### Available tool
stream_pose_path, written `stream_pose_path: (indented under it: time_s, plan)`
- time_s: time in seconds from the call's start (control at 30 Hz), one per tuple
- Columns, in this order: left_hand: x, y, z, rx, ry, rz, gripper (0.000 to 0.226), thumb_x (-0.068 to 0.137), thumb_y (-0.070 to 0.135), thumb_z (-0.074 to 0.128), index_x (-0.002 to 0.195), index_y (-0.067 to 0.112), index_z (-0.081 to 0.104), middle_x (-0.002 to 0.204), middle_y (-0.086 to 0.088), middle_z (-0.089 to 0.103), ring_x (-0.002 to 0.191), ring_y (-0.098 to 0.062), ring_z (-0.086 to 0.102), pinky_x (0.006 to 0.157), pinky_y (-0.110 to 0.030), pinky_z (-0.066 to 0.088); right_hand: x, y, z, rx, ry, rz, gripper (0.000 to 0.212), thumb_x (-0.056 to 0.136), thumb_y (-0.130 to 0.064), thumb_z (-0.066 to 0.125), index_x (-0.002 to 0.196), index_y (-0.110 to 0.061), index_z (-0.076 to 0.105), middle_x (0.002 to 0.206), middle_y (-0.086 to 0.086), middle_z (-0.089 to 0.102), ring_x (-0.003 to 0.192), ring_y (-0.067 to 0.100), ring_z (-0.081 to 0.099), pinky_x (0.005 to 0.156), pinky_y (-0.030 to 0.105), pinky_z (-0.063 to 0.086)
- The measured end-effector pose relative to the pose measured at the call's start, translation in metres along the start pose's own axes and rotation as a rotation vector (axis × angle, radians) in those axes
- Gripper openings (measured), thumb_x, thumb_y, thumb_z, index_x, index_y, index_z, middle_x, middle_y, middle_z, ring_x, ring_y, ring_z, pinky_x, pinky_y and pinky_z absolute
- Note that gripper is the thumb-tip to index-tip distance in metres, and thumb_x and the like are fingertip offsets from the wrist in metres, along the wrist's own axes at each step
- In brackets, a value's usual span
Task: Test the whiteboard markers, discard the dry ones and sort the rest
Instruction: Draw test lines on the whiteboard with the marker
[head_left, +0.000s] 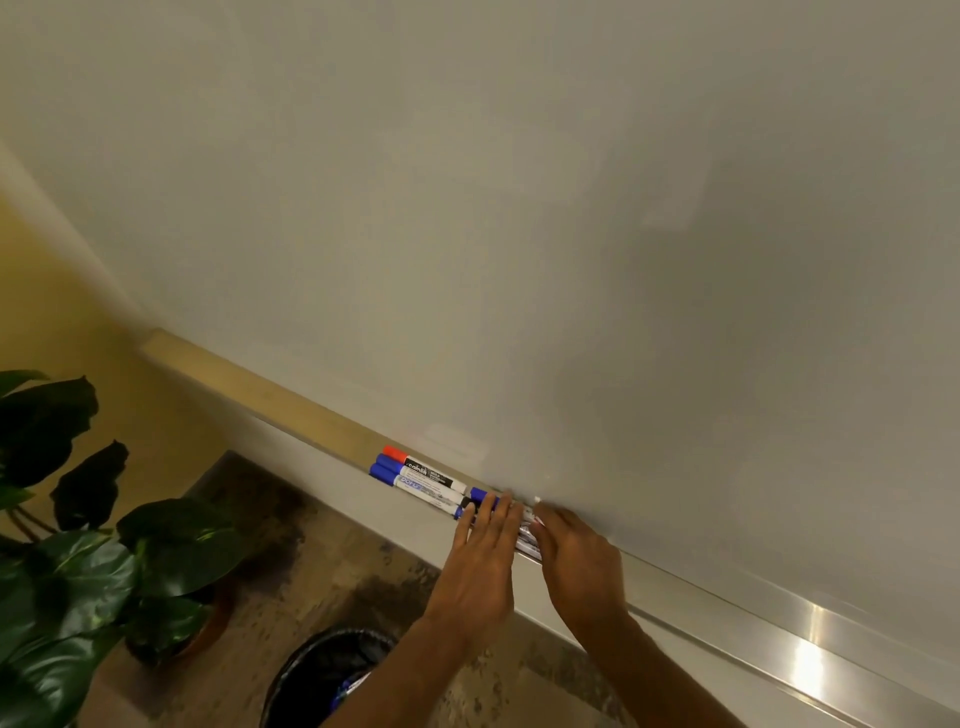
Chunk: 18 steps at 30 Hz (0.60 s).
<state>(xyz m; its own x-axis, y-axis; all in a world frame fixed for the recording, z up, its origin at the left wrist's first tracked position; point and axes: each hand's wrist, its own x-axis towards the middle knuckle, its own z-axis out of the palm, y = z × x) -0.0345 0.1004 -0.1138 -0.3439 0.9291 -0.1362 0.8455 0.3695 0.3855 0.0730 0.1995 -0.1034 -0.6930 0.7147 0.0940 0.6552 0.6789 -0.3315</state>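
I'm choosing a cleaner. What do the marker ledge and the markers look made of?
Ledge: likely brushed aluminium, satin grey with a bright streaked glare. Markers: apparently smooth plastic, white printed barrels with glossy coloured caps.

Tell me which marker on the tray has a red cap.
The back marker of the three at left, nearest the whiteboard; the middle marker and front marker have blue caps.
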Motion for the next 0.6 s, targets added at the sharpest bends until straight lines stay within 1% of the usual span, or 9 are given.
stream_pose_path:
  time_s: [0.03,0.07,0.13,0.17,0.3,0.33,0.4,0.5,0.6]
  plan:
    - [0.002,-0.003,0.005,0.003,0.003,0.004,0.093,0.094,0.02,0.066,0.155,0.011,-0.002,0.166,-0.009,-0.003,0.157,-0.031,0.005,0.124,-0.057,0.022,0.0,0.001,0.001,-0.005,0.004,-0.006,0.028,0.095,-0.029,0.066,0.122,-0.021,0.068,0.108,-0.001,0.074,0.084,0.018,0.072,0.073,0.027,0.058]
    - [0.003,-0.005,0.007,0.039,-0.007,-0.001,0.092,0.094,0.021,0.066,0.156,0.01,-0.002,0.167,-0.009,-0.002,0.157,-0.031,0.006,0.124,-0.057,0.022,0.0,0.003,0.002,-0.005,0.007,-0.007,0.026,0.095,-0.03,0.065,0.12,-0.021,0.068,0.106,-0.002,0.075,0.082,0.017,0.072,0.071,0.026,0.057]
    - [0.002,-0.006,0.009,0.121,-0.059,-0.026,0.083,0.105,0.022,0.047,0.15,0.013,-0.022,0.167,-0.006,-0.02,0.156,-0.028,-0.018,0.128,-0.052,-0.004,-0.002,0.005,0.004,-0.008,0.029,-0.007,0.027,0.097,-0.036,0.058,0.117,-0.021,0.069,0.1,-0.003,0.075,0.076,0.016,0.072,0.067,0.025,0.056]
    - [0.003,-0.005,0.007,0.148,-0.091,-0.042,0.081,0.107,0.023,0.041,0.148,0.013,-0.027,0.166,-0.005,-0.025,0.154,-0.026,-0.025,0.126,-0.049,-0.012,-0.003,0.006,0.005,-0.007,0.048,-0.009,0.03,0.098,-0.039,0.053,0.114,-0.021,0.07,0.096,-0.003,0.076,0.072,0.015,0.072,0.063,0.024,0.056]
    - [0.004,-0.001,0.006,0.183,-0.075,-0.062,0.079,0.108,0.024,0.039,0.148,0.016,-0.029,0.167,-0.006,-0.026,0.152,-0.026,-0.029,0.124,-0.049,-0.019,-0.014,0.015,0.008,0.01,0.176,-0.018,0.034,0.099,-0.041,0.053,0.107,-0.015,0.072,0.086,0.001,0.076,0.06,0.016,0.07,0.052,0.024,0.057]
    - [0.003,-0.001,0.006,0.184,-0.082,-0.07,0.078,0.109,0.026,0.038,0.148,0.018,-0.029,0.167,-0.006,-0.026,0.152,-0.026,-0.029,0.122,-0.048,-0.02,-0.018,0.018,0.007,0.013,0.226,-0.023,0.041,0.102,-0.044,0.044,0.106,-0.014,0.072,0.087,0.001,0.076,0.061,0.015,0.071,0.053,0.025,0.058]
    - [0.001,0.002,0.004,0.206,-0.066,-0.081,0.073,0.111,0.028,0.034,0.148,0.02,-0.028,0.167,-0.006,-0.026,0.152,-0.025,-0.029,0.12,-0.046,-0.023,-0.027,0.023,0.003,0.02,0.294,-0.041,0.054,0.105,-0.044,0.028,0.106,-0.013,0.072,0.09,0.001,0.075,0.068,0.015,0.07,0.059,0.025,0.058]
    - [-0.005,0.01,-0.002,0.215,-0.05,-0.072,0.066,0.112,0.03,0.027,0.147,0.021,-0.028,0.165,-0.004,-0.028,0.152,-0.025,-0.028,0.124,-0.047,-0.019,-0.044,0.03,-0.009,0.043,0.371,-0.069,0.037,0.099,-0.033,0.043,0.105,-0.012,0.073,0.1,0.003,0.074,0.083,0.019,0.068,0.072,0.028,0.056]
    - [-0.01,0.019,0.003,0.125,-0.011,-0.046,0.058,0.111,0.04,0.015,0.153,0.02,-0.02,0.165,-0.004,-0.022,0.154,-0.025,-0.021,0.125,-0.045,-0.014,-0.065,0.041,-0.021,0.054,0.387,-0.031,0.035,0.098,-0.033,0.047,0.11,-0.013,0.073,0.115,0.003,0.071,0.105,0.025,0.065,0.091,0.038,0.051]
